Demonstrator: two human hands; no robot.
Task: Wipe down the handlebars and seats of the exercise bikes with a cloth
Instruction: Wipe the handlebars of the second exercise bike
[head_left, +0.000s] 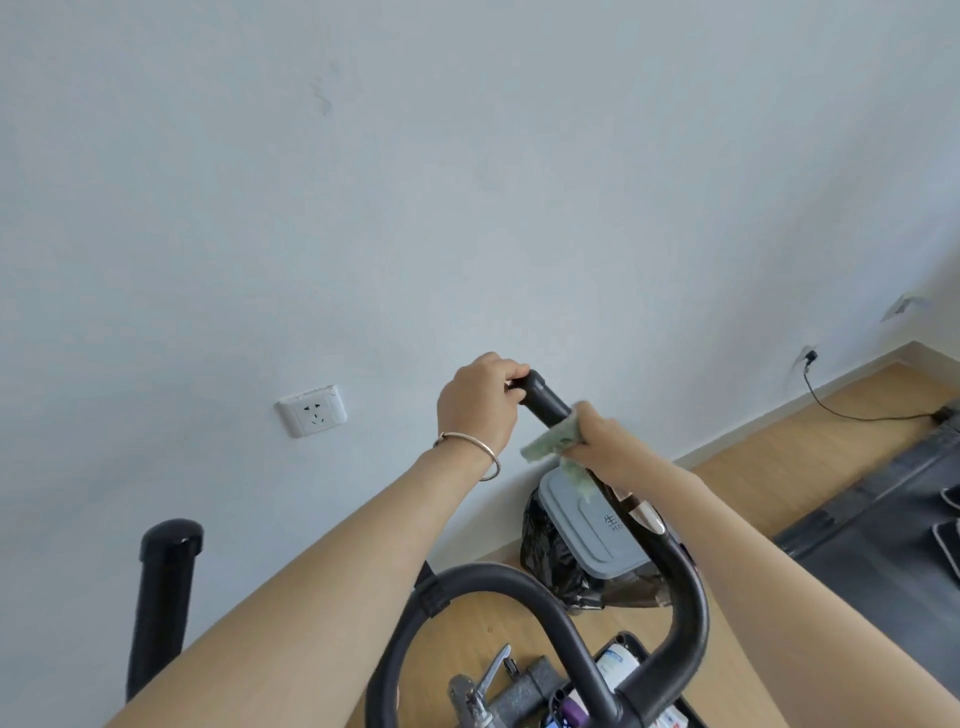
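Handlebar (543, 401) | axis: from left hand (480, 402) clasping its tip, back through right hand (605, 441) | right clutches green cloth (545, 444) round it

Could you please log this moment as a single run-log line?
phase: wiping handlebar | left hand: grips bar tip | right hand: holds green cloth against bar | seat: not in view

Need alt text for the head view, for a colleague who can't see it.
A person's left hand grips the tip of a black handlebar while the right hand holds a green cloth around it just below. A grey-lidded bin stands beyond.
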